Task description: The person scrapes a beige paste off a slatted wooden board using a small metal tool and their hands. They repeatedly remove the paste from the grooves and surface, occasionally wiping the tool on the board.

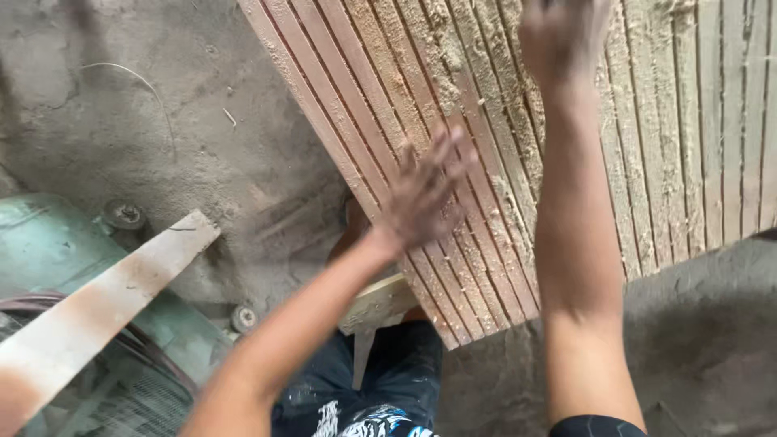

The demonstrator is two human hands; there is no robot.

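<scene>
Left hand: left hand at centre frame, fingers spread wide and flat, palm down over the stack of wooden slats; blurred, appears to rest on or just above the slat edges, holding nothing.

Right hand: right hand at top of frame, right of centre, heavily blurred; sits over the upper part of the slats. Cannot tell how the fingers stand or whether it grips anything.

Slats: reddish-brown strips set on edge, packed side by side, running diagonally from top centre down to lower centre. Sawdust lies thick in the grooves between them, most under the right forearm.

Second slat group: paler slats at upper right, running more upright, just beside the reddish ones, also dusted.

Support: pale wooden block under the lower end of the stack, near the left wrist.

Loose plank: dusty plank at lower left, lying diagonally across a green machine.

Machine detail: small round wheels or bolts at its edge, dust-coated.

Floor: grey concrete floor at upper left and lower right, covered with sawdust.

Person: dark trousers with pale print at bottom centre.
</scene>
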